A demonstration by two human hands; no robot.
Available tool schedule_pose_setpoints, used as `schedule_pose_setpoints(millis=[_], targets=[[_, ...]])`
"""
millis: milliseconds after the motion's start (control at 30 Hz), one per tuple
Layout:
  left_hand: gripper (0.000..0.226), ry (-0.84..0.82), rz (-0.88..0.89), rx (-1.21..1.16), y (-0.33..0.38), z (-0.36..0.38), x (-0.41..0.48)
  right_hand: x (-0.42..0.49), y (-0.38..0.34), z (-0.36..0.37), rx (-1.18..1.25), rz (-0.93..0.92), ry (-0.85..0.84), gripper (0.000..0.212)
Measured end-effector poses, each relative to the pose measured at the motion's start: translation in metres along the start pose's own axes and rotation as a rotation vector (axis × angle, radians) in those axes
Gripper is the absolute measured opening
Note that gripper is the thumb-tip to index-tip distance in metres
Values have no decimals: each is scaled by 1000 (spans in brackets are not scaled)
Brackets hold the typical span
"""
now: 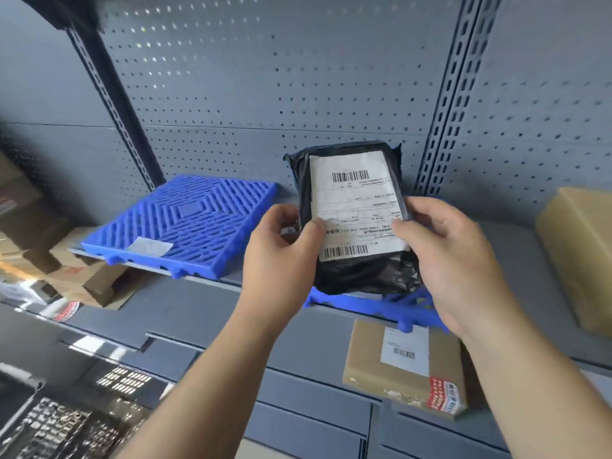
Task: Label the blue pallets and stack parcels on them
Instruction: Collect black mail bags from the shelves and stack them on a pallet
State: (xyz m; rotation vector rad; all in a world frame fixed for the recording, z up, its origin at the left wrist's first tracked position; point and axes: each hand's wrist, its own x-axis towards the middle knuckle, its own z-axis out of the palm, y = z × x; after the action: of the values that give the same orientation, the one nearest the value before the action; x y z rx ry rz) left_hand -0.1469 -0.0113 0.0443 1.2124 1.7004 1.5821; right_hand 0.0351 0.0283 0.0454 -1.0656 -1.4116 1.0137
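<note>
While both hands grip it, a black parcel (pixel 354 220) is held up in front of the shelf's (pixel 516 246) pegboard back (pixel 265 94), w/ its white shipping label (pixel 359 207) facing the camera. Left hand (pixel 281 246) clasps the parcel's left edge, thumb on the label's lower left; right hand (pixel 443 256) clasps the right edge, thumb on the label's right side. Label text reads upside down, w/ a barcode at top and bottom.

Directly below and behind the parcel lies a blue pallet (pixel 374 304); only its front edge and a bit at upper right show, rest hidden by parcel and hands. Can't tell if the parcel touches it.

To the left on the same shelf sits a 2nd pallet (pixel 188 220), flat, its front edge overhanging the shelf lip slightly. A small white sticker (pixel 149 245) lies on its near left corner; print too blurred to read.

Far right on the shelf: a tan box (pixel 579 256), partly cut off by the frame edge. Lower down, below the near pallet, a brown box (pixel 402 369) w/ a white label and red tape at its corner. At left, more cardboard boxes (pixel 66 260) are piled, blurred.
</note>
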Motion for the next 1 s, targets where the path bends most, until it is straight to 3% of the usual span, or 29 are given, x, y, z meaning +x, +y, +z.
schedule_pose_setpoints(millis=[233, 433, 600, 900, 1000], targets=[[5, -248, 123, 122, 12, 34, 42, 10, 1, -20, -25, 53, 235, 28], [16, -396, 313, 365, 21, 61, 55, 9, 11, -39, -50, 126, 358, 24], [31, -412, 467, 573, 20, 83, 55, 12, 17, -57, -67, 188, 395, 23], [35, -400, 408, 797, 19, 100, 54, 24, 36, -69, -120, 258, 362, 30], [46, -348, 415, 851, 16, 101, 53, 27, 43, -71, -210, 287, 314, 36]])
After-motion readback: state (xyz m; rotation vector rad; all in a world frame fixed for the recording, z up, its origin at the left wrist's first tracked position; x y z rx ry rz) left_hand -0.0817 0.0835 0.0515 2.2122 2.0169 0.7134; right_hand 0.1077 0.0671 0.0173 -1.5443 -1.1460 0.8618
